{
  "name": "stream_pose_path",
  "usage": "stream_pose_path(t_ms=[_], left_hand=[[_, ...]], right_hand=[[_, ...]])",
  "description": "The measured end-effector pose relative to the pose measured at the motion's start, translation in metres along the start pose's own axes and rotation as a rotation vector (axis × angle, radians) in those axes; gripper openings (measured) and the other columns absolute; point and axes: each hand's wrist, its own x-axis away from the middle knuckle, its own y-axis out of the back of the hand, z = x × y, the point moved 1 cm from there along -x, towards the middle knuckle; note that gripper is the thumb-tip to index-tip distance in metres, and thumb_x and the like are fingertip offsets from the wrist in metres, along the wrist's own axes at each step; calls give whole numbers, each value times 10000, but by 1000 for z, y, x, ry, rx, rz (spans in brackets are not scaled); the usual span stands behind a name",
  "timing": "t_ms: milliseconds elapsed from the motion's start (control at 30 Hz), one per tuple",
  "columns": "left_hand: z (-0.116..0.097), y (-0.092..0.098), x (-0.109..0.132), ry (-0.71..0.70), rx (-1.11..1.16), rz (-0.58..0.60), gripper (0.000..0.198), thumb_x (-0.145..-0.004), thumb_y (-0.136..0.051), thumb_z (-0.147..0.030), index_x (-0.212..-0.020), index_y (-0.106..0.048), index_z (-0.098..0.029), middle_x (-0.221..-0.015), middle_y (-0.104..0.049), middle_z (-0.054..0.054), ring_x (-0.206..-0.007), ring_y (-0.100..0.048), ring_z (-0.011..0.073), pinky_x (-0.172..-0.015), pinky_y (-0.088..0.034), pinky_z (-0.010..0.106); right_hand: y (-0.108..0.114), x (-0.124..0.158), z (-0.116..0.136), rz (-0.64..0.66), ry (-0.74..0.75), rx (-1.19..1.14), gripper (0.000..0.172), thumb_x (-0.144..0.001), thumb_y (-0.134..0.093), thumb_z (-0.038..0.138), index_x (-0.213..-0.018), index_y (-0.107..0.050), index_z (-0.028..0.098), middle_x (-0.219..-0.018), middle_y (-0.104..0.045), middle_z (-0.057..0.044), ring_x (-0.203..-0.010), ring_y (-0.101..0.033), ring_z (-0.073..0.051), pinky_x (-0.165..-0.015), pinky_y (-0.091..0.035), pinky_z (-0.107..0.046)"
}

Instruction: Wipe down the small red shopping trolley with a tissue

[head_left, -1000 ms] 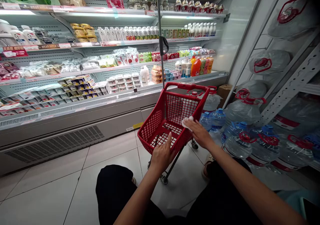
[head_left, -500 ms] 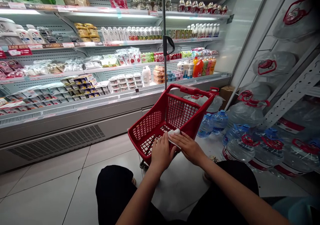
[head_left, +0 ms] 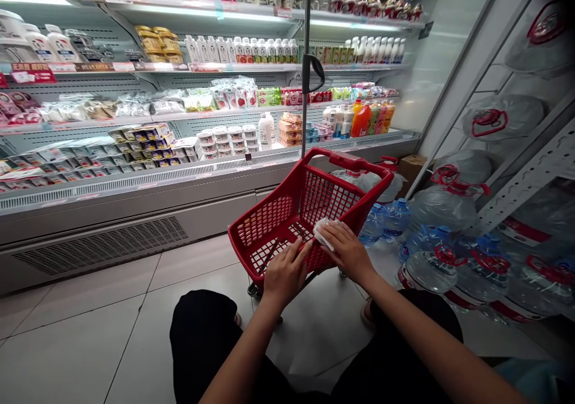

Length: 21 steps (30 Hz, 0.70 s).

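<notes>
A small red shopping cart (head_left: 368,207) with lattice sides stands in front of my knees. My left hand (head_left: 284,275) rests on its near rim, fingers bent over the edge and thumb along it. Farther right on that same rim, my right hand (head_left: 348,251) presses a crumpled white wipe (head_left: 321,231) against the plastic. The wipe sticks out past the fingertips, and the rest of it is hidden under the palm. Some dark, thin bars show on the cart's floor, partly covered by my left hand.
An open refrigerated display (head_left: 215,191) with dairy goods and drinks runs behind the cart. A dark handle (head_left: 312,74) sits on a vertical pole there. Large water bottles (head_left: 429,269) stand on the right, beside a perforated white metal upright (head_left: 530,176). Pale tiles (head_left: 179,275) cover the floor.
My right hand and the wipe have slid up and right along the rim, away from my left hand. My left hand has shifted slightly left and down. The two hands were touching before.
</notes>
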Motion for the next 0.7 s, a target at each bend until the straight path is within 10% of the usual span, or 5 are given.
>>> stream_pose_path(t_ms=[233, 400, 700], left_hand=[[6, -2, 4, -2, 4, -9, 606, -1033, -501, -253, -1618, -371, -341, -1612, -493, 16, -1331, -604, 253, -1060, -546, 419], [9, -2, 4, 0, 12, -7, 637, -1014, -514, -234, -1621, -362, -351, -1618, -486, 15, -1324, -607, 250, -1057, -542, 413], [5, -6, 2, -28, 6, -82, 648, -989, -557, -228, -1606, -388, -329, -1565, -549, 26, -1266, -637, 242, -1025, -562, 405]], right_hand=[[31, -25, -36, -144, -125, -120, 476, -1006, -399, 181, -1399, -626, 321, -1362, -712, 0, -1277, -657, -228, -1233, -398, -530], [75, -35, -95, -355, -231, 41, 665, -912, -337, 43, -1523, -526, 228, -1602, -500, -66, -1493, -452, -263, -1259, -376, -512], [-1, -3, -42, -129, 4, 53, 705, -962, -356, 10, -1619, -391, 262, -1583, -528, -39, -1504, -438, -209, -1278, -365, -482]])
